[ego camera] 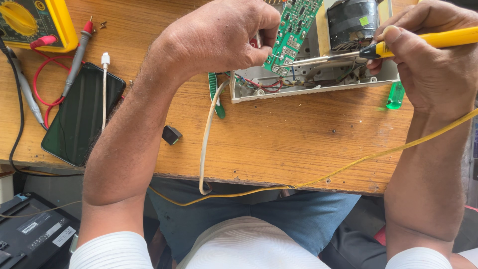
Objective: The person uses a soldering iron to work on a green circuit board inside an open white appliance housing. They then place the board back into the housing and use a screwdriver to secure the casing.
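— Where does the view sit?

— On my head, the only camera, looking steeply down over my forearms onto the scuffed brown wooden workbench (298,144).

— How near?

— Close. My left hand (221,37) and right hand (430,55) fill the top. The bench's near edge crosses the middle, and my lap lies below it.

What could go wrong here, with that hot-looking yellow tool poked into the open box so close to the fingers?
The soldering iron in the right hand has its tip at the green circuit board that the left hand holds tilted; a slip might burn those fingers. Loose red and dark wires lie just below the tip and might get scorched. The iron's yellow cord trails over the table edge and the lap, so it could snag.
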Tool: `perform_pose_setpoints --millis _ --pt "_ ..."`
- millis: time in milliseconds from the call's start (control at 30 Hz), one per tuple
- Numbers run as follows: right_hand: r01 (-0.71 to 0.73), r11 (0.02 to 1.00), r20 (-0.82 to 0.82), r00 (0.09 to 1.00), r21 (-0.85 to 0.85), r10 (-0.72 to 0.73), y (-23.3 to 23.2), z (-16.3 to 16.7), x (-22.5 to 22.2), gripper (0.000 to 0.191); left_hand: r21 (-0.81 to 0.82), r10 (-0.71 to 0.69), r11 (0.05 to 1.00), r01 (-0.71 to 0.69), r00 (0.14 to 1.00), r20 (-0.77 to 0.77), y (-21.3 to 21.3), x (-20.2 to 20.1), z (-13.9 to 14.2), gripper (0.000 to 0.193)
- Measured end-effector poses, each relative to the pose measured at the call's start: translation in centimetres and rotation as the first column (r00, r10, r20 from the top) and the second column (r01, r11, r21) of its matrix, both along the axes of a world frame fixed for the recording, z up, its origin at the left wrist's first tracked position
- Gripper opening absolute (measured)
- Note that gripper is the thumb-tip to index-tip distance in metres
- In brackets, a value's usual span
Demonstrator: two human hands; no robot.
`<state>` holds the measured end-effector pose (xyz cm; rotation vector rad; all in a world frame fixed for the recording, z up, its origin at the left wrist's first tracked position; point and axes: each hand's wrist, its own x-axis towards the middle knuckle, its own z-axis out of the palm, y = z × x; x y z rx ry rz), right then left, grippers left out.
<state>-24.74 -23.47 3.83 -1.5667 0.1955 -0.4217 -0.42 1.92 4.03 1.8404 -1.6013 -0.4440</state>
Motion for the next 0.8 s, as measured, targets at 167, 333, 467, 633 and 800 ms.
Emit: perform_pose_setpoints --millis 167,333,467,633,800 --pt "0.004 1.0 0.01 1.0 -0.008 -0.004 -0.02 -0.08 -0.1 0.009 0.021 0.012 1.0 -0.012 1.0 0.01 -0.01 -0.08 0.15 0.01" --pt "0.024 0.999 -0.007 1.0 -0.022 -0.024 -0.08 -0.01 -0.08 0.008 0.02 0.002 1.0 -0.003 1.0 0.03 -0.08 0.0 0.25 0.008" --pt "0.03 0.999 -0.014 0.999 -0.028 -0.03 -0.05 0.04 -0.14 0.007 0.051 0.006 0.999 -0.007 1.0 0.021 -0.05 0.01 0.27 0.008" --pt "0.011 1.0 -0.002 1.0 -0.01 -0.011 -0.06 -0.03 -0.16 0.007 0.018 0.003 1.0 -0.004 0.999 0.041 -0.01 -0.04 0.21 0.01" --pt "0.019 1.0 -0.012 1.0 -0.011 -0.019 -0.05 -0.03 -0.2 0.007 0.066 0.018 0.998 -0.02 1.0 0.021 -0.05 -0.12 0.18 0.009"
